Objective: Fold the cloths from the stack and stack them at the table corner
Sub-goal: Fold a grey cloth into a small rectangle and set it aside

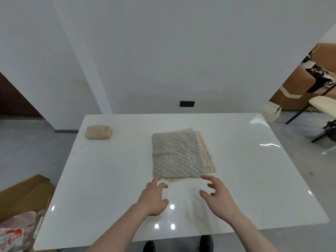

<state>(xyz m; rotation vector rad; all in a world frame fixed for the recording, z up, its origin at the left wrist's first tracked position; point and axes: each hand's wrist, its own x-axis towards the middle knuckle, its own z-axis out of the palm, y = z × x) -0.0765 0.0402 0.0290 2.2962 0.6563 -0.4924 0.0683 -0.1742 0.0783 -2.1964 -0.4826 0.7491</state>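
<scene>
A stack of flat cloths [179, 154] lies in the middle of the white table [245, 170]; the top one is grey and bumpy, with beige cloths showing beneath at its right and near edges. One folded beige cloth [98, 132] sits at the far left corner. My left hand [154, 195] hovers just short of the stack's near left corner, fingers spread, holding nothing. My right hand [218, 195] hovers near the stack's near right corner, fingers curled apart, empty too.
A cardboard box [23, 195] and a plastic bag [16, 233] stand on the floor left of the table. A chair [321, 104] and small box [272, 110] are at the far right. White wall runs behind the table.
</scene>
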